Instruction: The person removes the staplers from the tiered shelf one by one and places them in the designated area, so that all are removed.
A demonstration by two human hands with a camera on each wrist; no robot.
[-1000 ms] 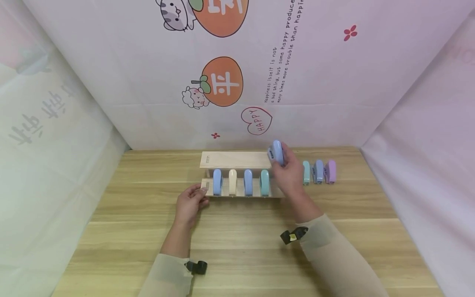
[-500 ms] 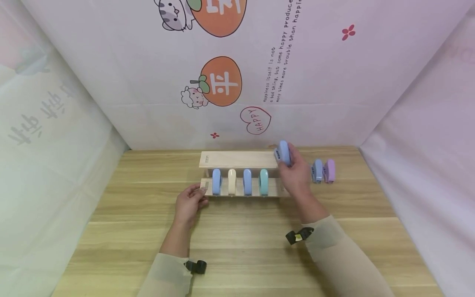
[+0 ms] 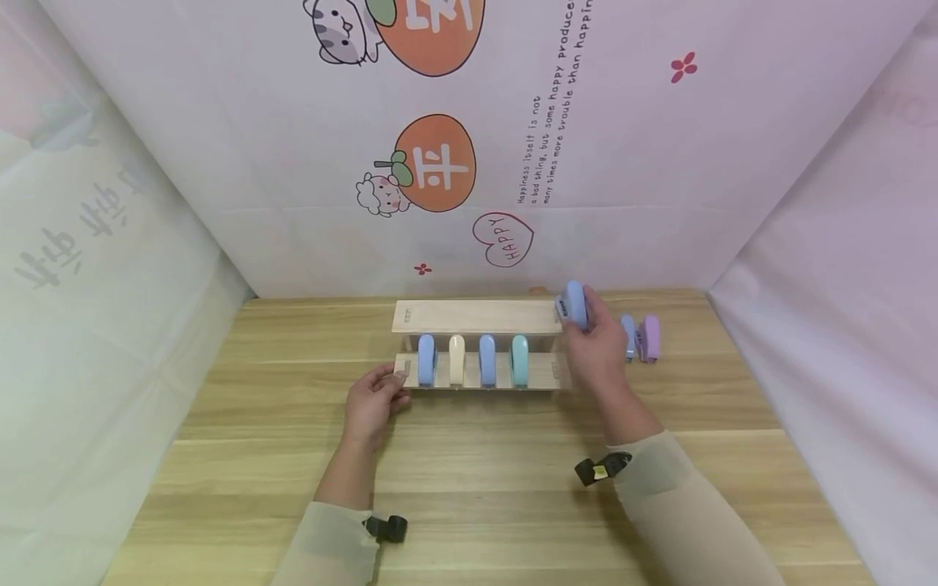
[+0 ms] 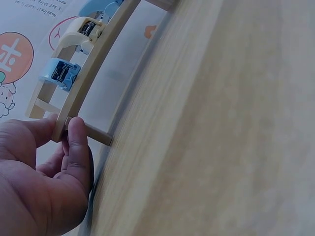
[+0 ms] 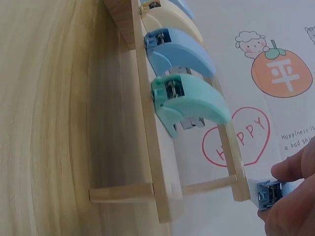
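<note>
In the head view my left hand (image 3: 372,407) grips the left end of a two-board wooden rack (image 3: 476,316); the left wrist view shows thumb and fingers pinching the front board's end. Small staplers stand in a row on the rack: a blue stapler (image 3: 427,360), a cream stapler (image 3: 458,360), another blue stapler (image 3: 488,360) and a teal stapler (image 3: 519,360). My right hand (image 3: 597,350) holds a light blue stapler (image 3: 575,303) upright at the rack's right end. In the right wrist view that held stapler (image 5: 269,194) is pinched beside the back board's end.
To the right of my right hand, a blue stapler (image 3: 628,335), partly covered, and a purple stapler (image 3: 650,338) stand on the wooden table (image 3: 469,488). A printed white cloth (image 3: 601,244) hangs directly behind the table's back edge.
My right hand has moved right with the light blue stapler, off the rack's right part, and now hides the teal stapler on the table. The left hand keeps its place.
</note>
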